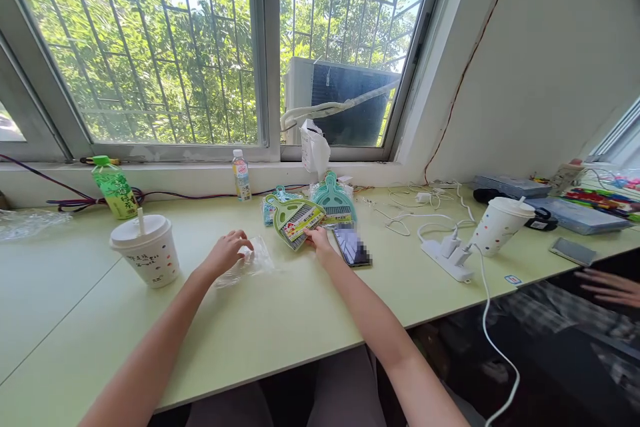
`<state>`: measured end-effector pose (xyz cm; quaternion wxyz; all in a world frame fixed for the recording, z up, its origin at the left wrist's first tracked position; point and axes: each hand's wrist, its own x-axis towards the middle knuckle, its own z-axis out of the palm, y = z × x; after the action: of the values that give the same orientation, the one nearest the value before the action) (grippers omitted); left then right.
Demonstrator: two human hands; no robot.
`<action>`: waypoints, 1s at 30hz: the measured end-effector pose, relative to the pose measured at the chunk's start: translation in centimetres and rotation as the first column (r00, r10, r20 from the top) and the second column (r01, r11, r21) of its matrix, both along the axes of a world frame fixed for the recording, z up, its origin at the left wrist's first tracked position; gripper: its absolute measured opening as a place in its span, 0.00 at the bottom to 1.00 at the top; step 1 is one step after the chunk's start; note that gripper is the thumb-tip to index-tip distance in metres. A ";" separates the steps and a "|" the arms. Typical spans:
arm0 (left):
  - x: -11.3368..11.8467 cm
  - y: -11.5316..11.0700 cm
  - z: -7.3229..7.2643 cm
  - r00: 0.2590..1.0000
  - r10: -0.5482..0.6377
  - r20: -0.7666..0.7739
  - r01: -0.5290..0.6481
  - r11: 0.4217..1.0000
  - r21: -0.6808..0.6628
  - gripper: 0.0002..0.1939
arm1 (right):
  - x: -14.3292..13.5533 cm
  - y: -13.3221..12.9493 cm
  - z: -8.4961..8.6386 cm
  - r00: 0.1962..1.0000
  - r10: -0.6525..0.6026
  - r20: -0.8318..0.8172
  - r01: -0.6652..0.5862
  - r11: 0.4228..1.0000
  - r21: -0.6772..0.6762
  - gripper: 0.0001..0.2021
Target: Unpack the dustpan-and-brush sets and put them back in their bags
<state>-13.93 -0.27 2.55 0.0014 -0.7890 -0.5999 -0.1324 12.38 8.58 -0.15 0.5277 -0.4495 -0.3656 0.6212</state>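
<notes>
My right hand (317, 240) grips the lower right edge of a yellow-green mini dustpan and brush set (295, 219) with a printed label, held tilted. Behind it stands a teal dustpan and brush set (334, 199), and a blue-green packaged piece (281, 199) shows partly hidden to the left. My left hand (231, 252) rests on the table with curled fingers on a thin clear plastic bag (257, 260). A phone (353, 245) lies just right of my right hand.
To the left stand a lidded paper cup (150, 250) and a green bottle (114, 188). A small bottle (241, 177) and tissue pack (314, 148) are by the window. On the right are a power strip (447, 260), cables and another cup (499, 227). Another person's hand (613, 287) shows far right.
</notes>
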 end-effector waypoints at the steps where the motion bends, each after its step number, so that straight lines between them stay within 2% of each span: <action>1: 0.3 -0.1 -0.1 0.999 -0.027 0.044 0.029 0.998 -0.052 0.14 | 0.0 0.0 0.0 1.000 0.001 0.003 -0.001 1.000 0.001 0.07; 4: 1.7 -0.5 -0.4 0.987 -0.080 0.140 0.102 0.982 -0.159 0.31 | 0.0 -0.1 0.1 1.000 -0.004 0.007 0.004 1.000 -0.002 0.08; 6: 2.6 -0.8 -0.6 0.991 -0.088 0.105 0.105 0.979 -0.172 0.39 | 0.0 -0.1 0.2 1.000 -0.013 0.005 0.013 1.000 -0.010 0.08; 7: 2.9 -0.9 -0.6 0.992 -0.096 0.076 0.108 0.980 -0.169 0.40 | 0.0 -0.1 0.2 1.000 -0.017 0.005 0.017 1.000 -0.014 0.07; 10: 2.9 -0.9 -0.5 0.988 -0.152 0.006 0.151 0.973 -0.174 0.31 | -0.1 -0.1 0.3 1.000 -0.022 0.007 0.022 1.000 -0.020 0.07; 12: 2.5 -0.8 -0.3 0.987 -0.146 -0.072 0.138 0.984 -0.110 0.27 | -0.1 -0.1 0.3 1.000 -0.025 0.010 0.026 0.999 -0.020 0.07; 14: 1.9 -0.8 -0.1 0.982 -0.038 -0.186 0.050 0.997 0.062 0.27 | -0.1 -0.1 0.3 1.000 -0.026 0.014 0.026 0.999 -0.019 0.07; 16: 1.7 -0.7 -0.1 0.961 0.119 -0.249 -0.058 0.969 0.239 0.25 | -0.1 -0.2 0.3 1.000 -0.020 0.016 0.020 1.000 -0.014 0.08; 18: 2.1 -0.7 -0.1 0.949 0.228 -0.218 -0.158 0.942 0.297 0.21 | 0.0 -0.3 0.2 1.000 -0.011 0.017 0.011 1.000 -0.005 0.09; 20: 2.9 -0.6 -0.4 0.949 0.292 -0.119 -0.257 0.935 0.245 0.18 | 0.0 -0.3 0.2 1.000 -0.005 0.019 0.005 1.000 -0.001 0.09; 22: 3.9 -0.5 -0.9 0.941 0.334 -0.046 -0.323 0.932 0.163 0.21 | -0.1 -0.4 0.2 1.000 -0.006 0.025 0.006 1.000 -0.001 0.09; 24: 4.4 -0.4 -1.5 0.936 0.351 -0.044 -0.345 0.933 0.102 0.24 | -0.1 -0.4 0.3 1.000 -0.008 0.029 0.008 1.000 -0.002 0.08; 26: 4.2 -0.2 -2.0 0.936 0.349 -0.050 -0.346 0.937 0.051 0.23 | 0.0 -0.4 0.3 1.000 -0.007 0.030 0.007 1.000 -0.003 0.07; 30: 2.3 0.3 -2.3 0.924 0.381 0.006 -0.381 0.924 -0.013 0.20 | 0.0 -0.5 0.4 0.998 0.052 0.040 -0.053 0.998 0.027 0.06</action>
<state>-11.62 0.03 0.25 0.0200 -0.6567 -0.7427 -0.1295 12.37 8.08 0.30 0.5103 -0.4443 -0.3962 0.6206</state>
